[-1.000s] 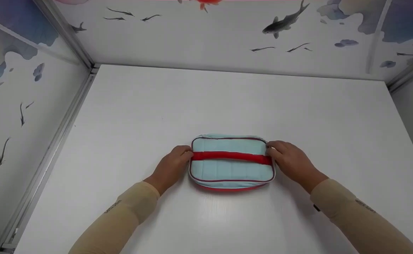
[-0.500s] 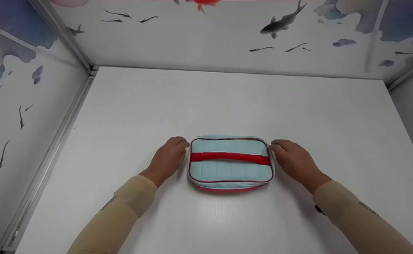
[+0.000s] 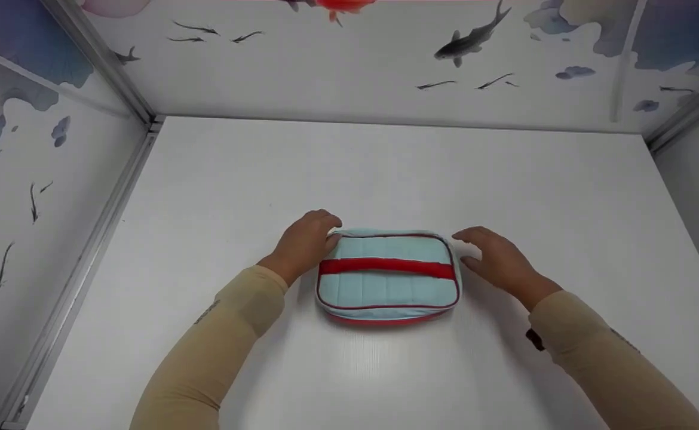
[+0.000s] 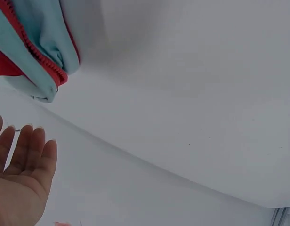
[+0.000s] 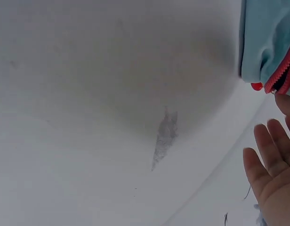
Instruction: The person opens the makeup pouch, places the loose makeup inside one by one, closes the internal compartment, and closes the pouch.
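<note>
A light blue zip pouch with red piping and a red strap lies flat on the white table, strap side up. At its far left corner is my left hand, the thumb overlapping the corner in the head view. The left wrist view shows that hand with its fingers extended, apart from the pouch's red zipper. My right hand is beside the far right corner, thumb and fingers spread apart. In the right wrist view its thumb tip is right by the end of the zipper, and the other fingers are extended.
The white table meets a back wall panel printed with fish and colour washes. A similar panel stands along the left edge, with a metal rail between. Another wall borders the right.
My left hand has left the pouch's left side and moved up and right to its far left corner. The right hand has let go of the right edge and spread its fingers. The pouch stays put.
</note>
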The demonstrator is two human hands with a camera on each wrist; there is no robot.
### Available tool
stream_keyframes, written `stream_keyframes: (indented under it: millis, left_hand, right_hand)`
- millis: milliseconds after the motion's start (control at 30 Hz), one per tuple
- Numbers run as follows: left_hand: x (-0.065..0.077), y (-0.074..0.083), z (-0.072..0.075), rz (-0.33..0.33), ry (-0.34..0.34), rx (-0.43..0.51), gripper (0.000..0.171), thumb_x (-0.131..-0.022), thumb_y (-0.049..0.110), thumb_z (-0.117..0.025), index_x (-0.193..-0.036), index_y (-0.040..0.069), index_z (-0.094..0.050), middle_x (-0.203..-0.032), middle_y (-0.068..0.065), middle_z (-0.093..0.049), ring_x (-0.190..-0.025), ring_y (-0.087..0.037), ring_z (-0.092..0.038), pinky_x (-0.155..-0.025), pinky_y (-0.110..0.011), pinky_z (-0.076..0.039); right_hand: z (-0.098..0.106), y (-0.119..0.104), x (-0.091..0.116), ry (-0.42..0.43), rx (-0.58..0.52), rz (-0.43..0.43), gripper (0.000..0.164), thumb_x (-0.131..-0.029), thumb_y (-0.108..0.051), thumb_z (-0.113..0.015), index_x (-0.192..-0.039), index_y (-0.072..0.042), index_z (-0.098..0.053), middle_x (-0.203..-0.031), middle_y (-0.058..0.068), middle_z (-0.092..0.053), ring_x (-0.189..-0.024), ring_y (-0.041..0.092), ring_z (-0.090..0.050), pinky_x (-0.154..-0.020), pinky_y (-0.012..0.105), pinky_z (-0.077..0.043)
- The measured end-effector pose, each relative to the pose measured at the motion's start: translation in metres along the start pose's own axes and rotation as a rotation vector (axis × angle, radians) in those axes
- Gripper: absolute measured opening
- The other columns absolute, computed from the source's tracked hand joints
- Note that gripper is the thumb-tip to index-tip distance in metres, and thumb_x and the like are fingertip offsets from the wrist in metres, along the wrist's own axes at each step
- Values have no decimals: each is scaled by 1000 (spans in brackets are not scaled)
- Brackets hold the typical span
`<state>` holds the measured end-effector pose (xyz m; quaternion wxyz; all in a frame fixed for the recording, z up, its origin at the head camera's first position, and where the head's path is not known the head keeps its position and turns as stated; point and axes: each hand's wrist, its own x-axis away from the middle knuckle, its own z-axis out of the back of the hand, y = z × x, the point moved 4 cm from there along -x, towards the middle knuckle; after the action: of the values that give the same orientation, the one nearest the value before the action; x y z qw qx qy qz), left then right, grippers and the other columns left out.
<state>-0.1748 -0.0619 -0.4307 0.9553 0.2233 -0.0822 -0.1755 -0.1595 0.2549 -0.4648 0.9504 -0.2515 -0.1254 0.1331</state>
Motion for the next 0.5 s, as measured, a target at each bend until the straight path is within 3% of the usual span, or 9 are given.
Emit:
stream_keyframes:
  millis: [233, 500]
  left_hand:
    - [-25, 12, -4, 99, -174, 12, 34, -95, 19, -61, -127, 8, -61, -127, -9, -60, -119, -23, -54, -103, -38, -43]
    - [-45, 19, -11, 95, -282, -9, 35, -96, 21, -58, -127, 6, -61, -127, -9, -60, -115, -23, -54, -103, -39, -42]
  right_hand:
    - [2, 5, -14, -191, -136, -108, 47, -91, -7, -63, -136, -5, -51, -134, 19, -52, -124, 39, -46, -99, 53, -44]
    - [0, 8, -28, -266, -201, -58, 43, -93, -8, -61, -135, -5, -53, -133, 17, -55, -122, 37, -50, -97, 50, -46]
